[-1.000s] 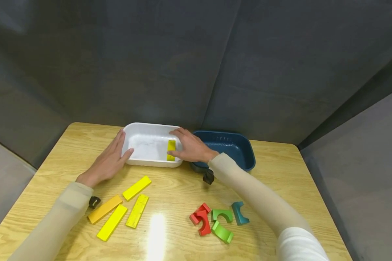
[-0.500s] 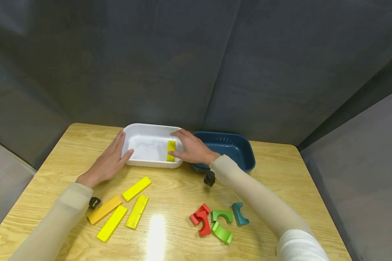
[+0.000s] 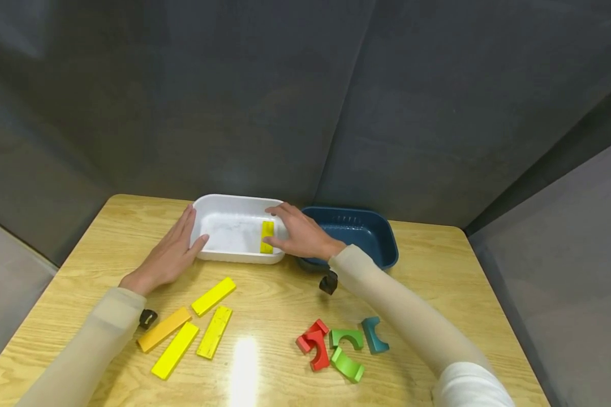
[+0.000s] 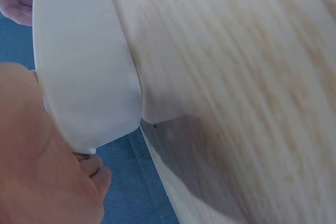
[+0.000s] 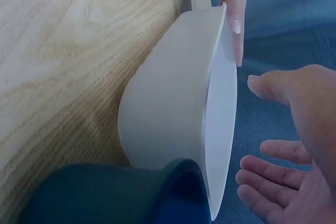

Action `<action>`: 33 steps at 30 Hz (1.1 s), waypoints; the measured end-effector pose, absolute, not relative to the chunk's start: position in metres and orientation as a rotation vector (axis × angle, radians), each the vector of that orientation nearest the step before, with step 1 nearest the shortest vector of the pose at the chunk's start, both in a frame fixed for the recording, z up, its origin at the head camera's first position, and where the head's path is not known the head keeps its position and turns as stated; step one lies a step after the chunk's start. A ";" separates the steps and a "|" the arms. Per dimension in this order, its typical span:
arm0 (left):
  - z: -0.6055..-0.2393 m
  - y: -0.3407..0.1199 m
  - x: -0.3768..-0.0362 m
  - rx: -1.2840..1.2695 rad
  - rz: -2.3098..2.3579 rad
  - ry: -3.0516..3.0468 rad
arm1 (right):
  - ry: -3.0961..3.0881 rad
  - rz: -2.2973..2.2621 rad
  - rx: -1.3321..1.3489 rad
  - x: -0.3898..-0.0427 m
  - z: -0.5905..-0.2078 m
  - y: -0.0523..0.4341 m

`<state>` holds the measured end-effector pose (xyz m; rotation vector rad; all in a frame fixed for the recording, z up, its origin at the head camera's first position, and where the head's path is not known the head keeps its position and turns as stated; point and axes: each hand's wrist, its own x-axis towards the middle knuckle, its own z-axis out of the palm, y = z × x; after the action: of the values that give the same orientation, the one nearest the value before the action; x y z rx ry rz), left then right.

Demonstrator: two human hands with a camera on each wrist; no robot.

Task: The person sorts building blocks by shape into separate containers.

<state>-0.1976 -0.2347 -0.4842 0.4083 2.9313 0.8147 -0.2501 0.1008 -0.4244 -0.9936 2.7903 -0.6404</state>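
Observation:
A white plastic basin stands at the back of the table. My left hand holds its left end, thumb over the rim and fingers along the outer wall. In the left wrist view, curled fingertips show beyond the basin's end. A yellow block lies flat inside the basin at its right end. Over that end hovers my right hand, fingers spread. The right wrist view shows this hand beside the basin's rim, apart from it and holding nothing.
A dark blue basin stands right of the white one, partly under my right forearm. Several yellow and orange blocks lie at front left. Red, green and teal arch blocks lie at front right. A dark curtain hangs behind.
My right hand has shifted very slightly to the right over the basin's end. The left hand, basins and blocks stay in place.

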 end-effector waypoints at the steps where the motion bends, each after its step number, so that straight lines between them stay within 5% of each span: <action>1: -0.484 -0.235 -0.198 0.406 0.816 2.930 | 2.790 -0.645 -0.996 -0.249 -0.424 0.101; 33: -0.483 -0.235 -0.200 0.388 0.822 2.934 | 2.802 -0.720 -1.130 -0.215 -0.409 0.101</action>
<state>-0.1996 -0.2355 -0.4826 0.3881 2.9343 0.8223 -0.2146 0.1013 -0.4091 -1.1301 2.8019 -0.7199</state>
